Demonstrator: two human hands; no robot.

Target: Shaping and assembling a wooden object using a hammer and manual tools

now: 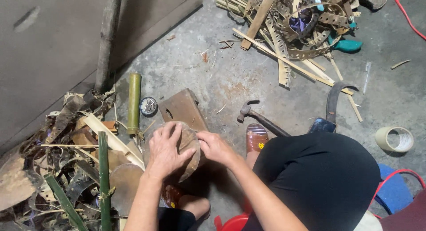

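Observation:
My left hand (165, 150) lies flat with spread fingers on top of a round brown disc (190, 147) that stands near a low wooden block (182, 107). At the disc's right edge my right hand (214, 146) pinches the rim with its fingertips. Both hands hold the disc above the concrete floor (230, 80), in front of my knees. A second flat round piece (126, 183) rests on the floor just left of my left forearm.
A claw hammer (259, 118) lies right of the hands, with a curved sickle (335, 100) and a tape roll (395, 139) farther right. Green bamboo sticks (134, 102) and scrap strips pile at left. More punched strips and slats (293, 22) lie at the top. A small round tin (148, 106) sits by the block.

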